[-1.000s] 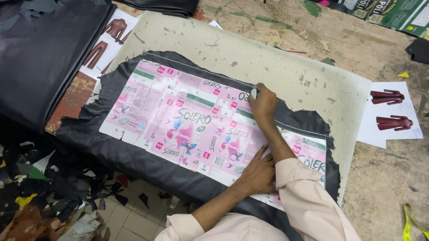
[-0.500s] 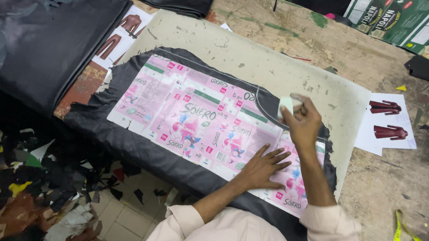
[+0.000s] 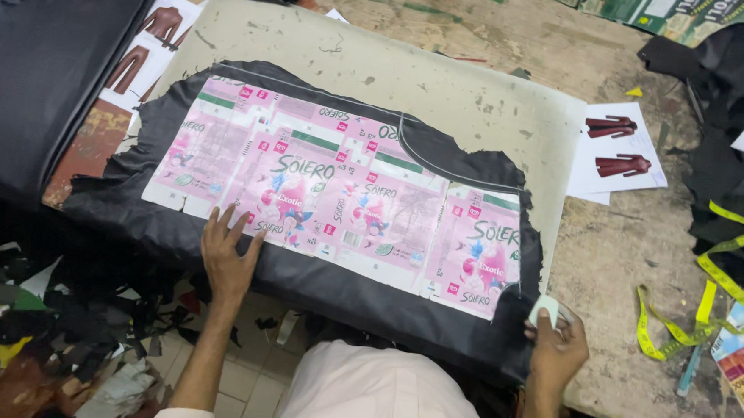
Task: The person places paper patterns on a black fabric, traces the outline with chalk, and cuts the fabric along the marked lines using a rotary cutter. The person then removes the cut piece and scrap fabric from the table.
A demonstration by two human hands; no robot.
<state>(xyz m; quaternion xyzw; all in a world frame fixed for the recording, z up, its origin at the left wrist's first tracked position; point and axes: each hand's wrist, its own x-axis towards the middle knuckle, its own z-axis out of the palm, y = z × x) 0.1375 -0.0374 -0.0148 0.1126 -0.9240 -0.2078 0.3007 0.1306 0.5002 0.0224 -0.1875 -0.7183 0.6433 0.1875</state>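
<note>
Left hand (image 3: pixel 227 256): fingers (image 3: pixel 216 220) spread wide and flat, gripping nothing; fingertips press on the near edge of the pink printed cardboard pattern (image 3: pixel 339 194), palm on the black leather piece (image 3: pixel 301 273) under it.

Right hand (image 3: pixel 556 350): fingers curled closed around a small pale piece of chalk (image 3: pixel 543 310), set at the pattern's near right corner, where the leather reaches the right end of the board.

Pink printed cardboard pattern: flattened carton, lies flat across the leather, long axis left to right; a curved notch cut into its far edge.

Black leather piece: ragged outline, shows as a dark margin all round the pattern; a pale drawn line follows the notch and the pattern's right edge. Its near margin hangs over the near edge of the surface.

Pale cutting board (image 3: pixel 446 86): under the leather; bare, scuffed strip open along the far side and at the far right corner.

Surface (image 3: pixel 616 239), right of the board: worn and stained, with open room between the board and a yellow measuring tape (image 3: pixel 707 294) near the right edge.

Sheet with two dark red coat pictures (image 3: pixel 617 150): just beside the board's right edge. A like sheet (image 3: pixel 147 45) lies at the far left corner, partly under the board.

Folded black material (image 3: pixel 40 73): left end of the surface.

Floor (image 3: pixel 51 336), near left: scraps of black and coloured offcuts.

Containers: none seen.
</note>
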